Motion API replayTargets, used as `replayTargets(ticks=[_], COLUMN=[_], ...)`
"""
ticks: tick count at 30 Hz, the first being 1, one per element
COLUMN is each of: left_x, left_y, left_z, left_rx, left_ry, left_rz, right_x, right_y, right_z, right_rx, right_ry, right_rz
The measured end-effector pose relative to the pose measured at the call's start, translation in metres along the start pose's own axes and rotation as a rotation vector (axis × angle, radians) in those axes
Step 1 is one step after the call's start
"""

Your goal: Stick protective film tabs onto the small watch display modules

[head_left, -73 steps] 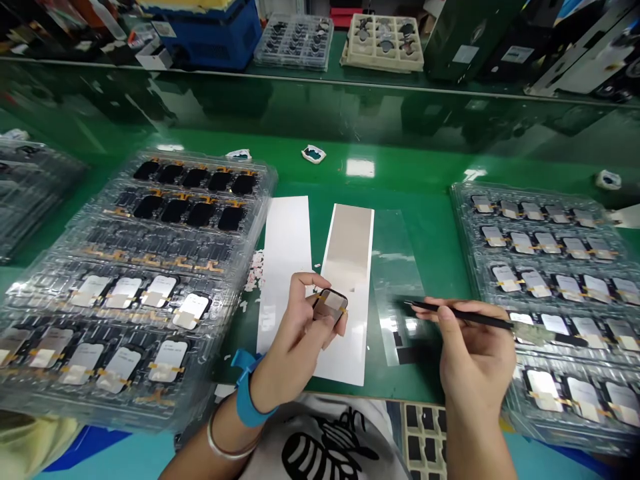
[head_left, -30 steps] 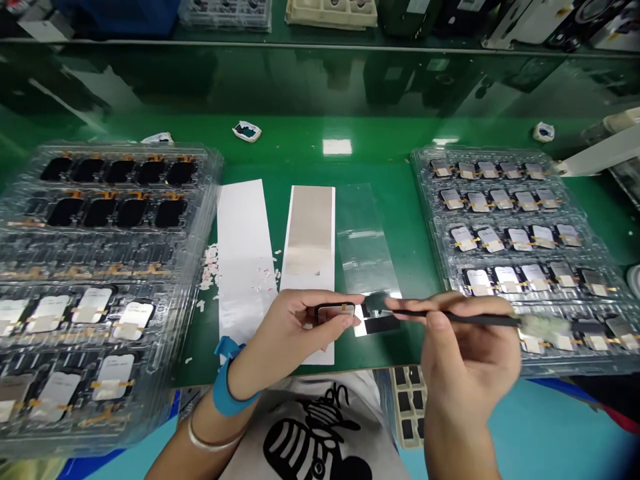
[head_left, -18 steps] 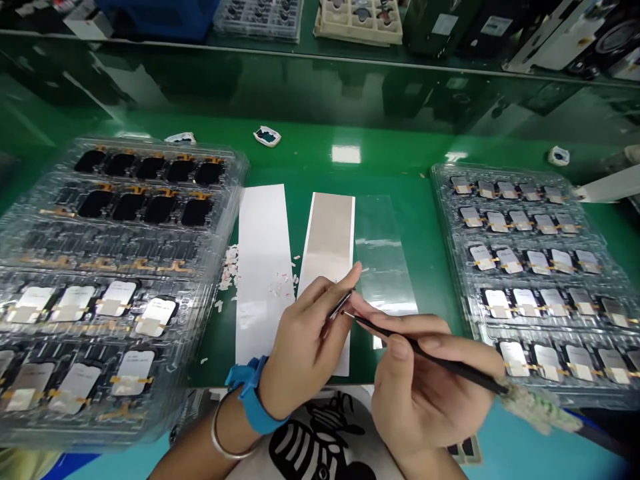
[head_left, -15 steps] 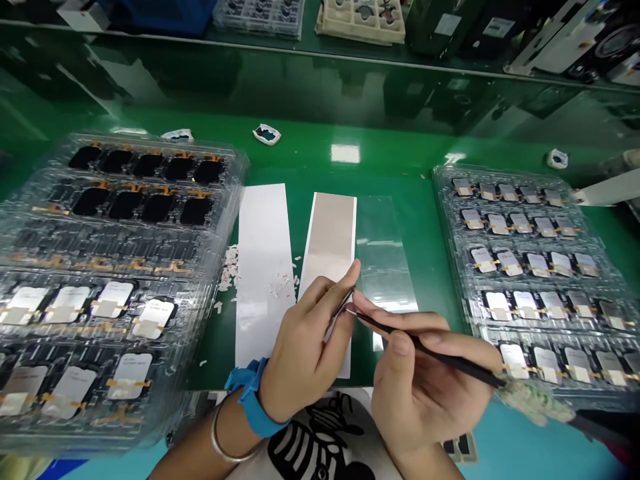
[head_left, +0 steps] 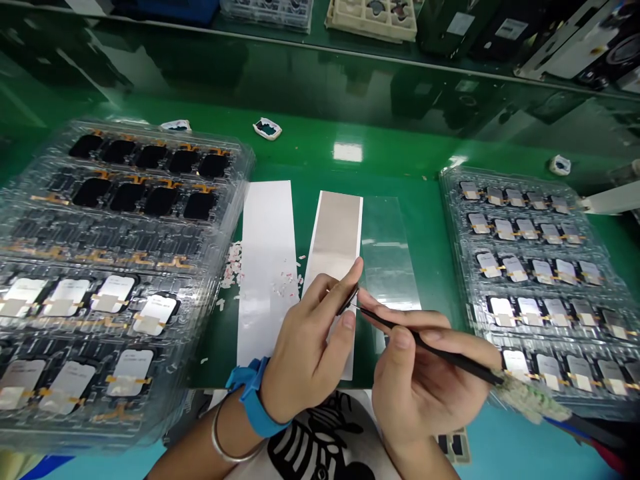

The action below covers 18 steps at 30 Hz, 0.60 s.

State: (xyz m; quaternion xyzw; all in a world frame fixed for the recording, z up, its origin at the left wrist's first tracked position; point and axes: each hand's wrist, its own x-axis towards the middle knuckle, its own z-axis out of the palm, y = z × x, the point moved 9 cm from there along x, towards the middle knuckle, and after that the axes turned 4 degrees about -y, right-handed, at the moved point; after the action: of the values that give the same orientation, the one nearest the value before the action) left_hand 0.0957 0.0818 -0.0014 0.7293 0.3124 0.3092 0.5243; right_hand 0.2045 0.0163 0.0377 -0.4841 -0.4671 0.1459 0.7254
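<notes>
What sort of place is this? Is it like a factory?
Probably an electronics workshop or factory. Small flat parts, some dark and some silvery, sit in rows in clear trays on the green bench, and the right hand holds a thin black tool.

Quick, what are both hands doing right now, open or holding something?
Left hand: closed, holding a small, thin, dark-edged part seen nearly edge-on.
Right hand: closed, gripping a slim, straight black tool like a pen.

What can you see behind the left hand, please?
Behind the left hand are a white sheet and a beige strip. The hand covers part of each, so anything lying there cannot be seen.
</notes>
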Motion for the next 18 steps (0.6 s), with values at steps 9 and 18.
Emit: replayTargets(ticks=[9,18], left_x=[0.0005,0.0016], left_y=[-0.0012,-0.0032], left_z=[-0.0001,0.0007], left_rx=[0.02,0.059], left_ry=[0.002,-0.009], left_rz=[-0.009,-0.033], right_x=[-0.0008,-0.001], right_y=[0.0031,-0.0013], right_z=[-0.0008,-0.0026], right_rx=[-0.002,0.022], right_ry=[0.015,0.009], right_rz=[-0.011,-0.081])
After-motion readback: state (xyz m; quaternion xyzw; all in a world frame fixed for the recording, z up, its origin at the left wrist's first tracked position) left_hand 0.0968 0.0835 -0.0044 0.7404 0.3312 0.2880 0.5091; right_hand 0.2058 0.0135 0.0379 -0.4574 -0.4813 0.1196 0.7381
